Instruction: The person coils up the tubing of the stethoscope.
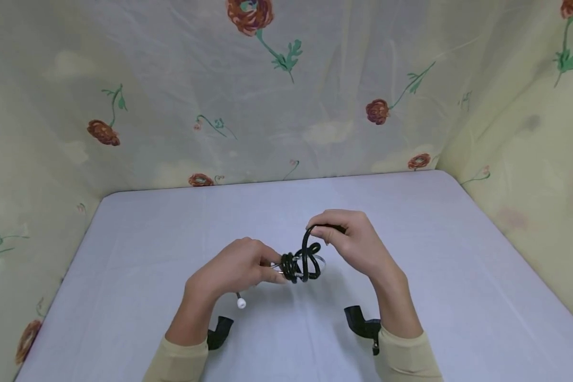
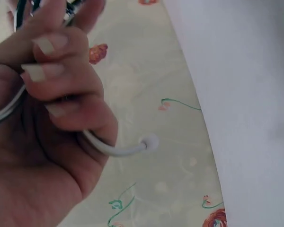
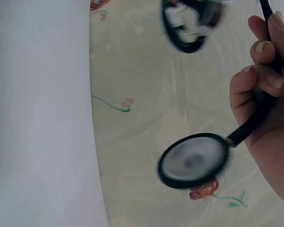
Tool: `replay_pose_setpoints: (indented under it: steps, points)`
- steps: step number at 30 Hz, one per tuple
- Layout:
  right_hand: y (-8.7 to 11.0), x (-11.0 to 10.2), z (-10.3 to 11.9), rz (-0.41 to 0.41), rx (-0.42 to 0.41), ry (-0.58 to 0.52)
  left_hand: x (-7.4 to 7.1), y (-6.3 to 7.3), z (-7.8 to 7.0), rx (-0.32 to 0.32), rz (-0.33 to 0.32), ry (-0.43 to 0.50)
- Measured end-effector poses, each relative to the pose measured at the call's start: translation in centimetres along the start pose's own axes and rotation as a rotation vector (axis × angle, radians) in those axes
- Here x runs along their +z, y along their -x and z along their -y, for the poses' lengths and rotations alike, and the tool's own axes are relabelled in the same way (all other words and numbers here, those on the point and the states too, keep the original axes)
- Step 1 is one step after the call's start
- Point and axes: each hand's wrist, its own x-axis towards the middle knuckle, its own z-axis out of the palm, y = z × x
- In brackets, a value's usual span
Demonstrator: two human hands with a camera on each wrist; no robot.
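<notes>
Above the table [image 1: 291, 339], I find the stethoscope [image 1: 293, 267] held between two hands, its black tube [image 1: 306, 241] looped in a coil around the metal part. My left hand [image 1: 239, 268] is closed in a grip: in the left wrist view three fingers curl into the palm over a pale, thin pipe [image 2: 117, 151], whose white ear tip [image 2: 150, 142] protrudes past them. Its thumb and forefinger reach the near side of the coil. My right hand [image 1: 355, 241] is likewise grasping; I observe thumb and fingers pinching the tube, with a length arching down to the coil. In the right wrist view the chest piece [image 3: 194, 161] projects below the curled fingers, disc exposed, clear of the palm
</notes>
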Motion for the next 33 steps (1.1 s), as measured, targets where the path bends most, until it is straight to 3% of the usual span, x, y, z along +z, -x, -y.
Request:
replay_pose_setpoints:
  steps: [6,15,27,33]
  points:
    - [-0.3,0.3,-0.3,-0.02,0.015,-0.026,-0.3,0.4,-0.7,0.062,0.082,0.147]
    - [-0.5,0.6,-1.5,0.021,0.117,-0.045,-0.5,0.5,-0.9,0.107,0.098,0.183]
    - [-1.0,1.0,-2.3,0.107,0.292,-0.027,-1.3,0.8,-0.4,0.096,-0.044,0.277]
    - [-1.0,1.2,-2.1,0.124,0.279,0.038,-1.2,0.7,-0.2,0.077,-0.14,0.269]
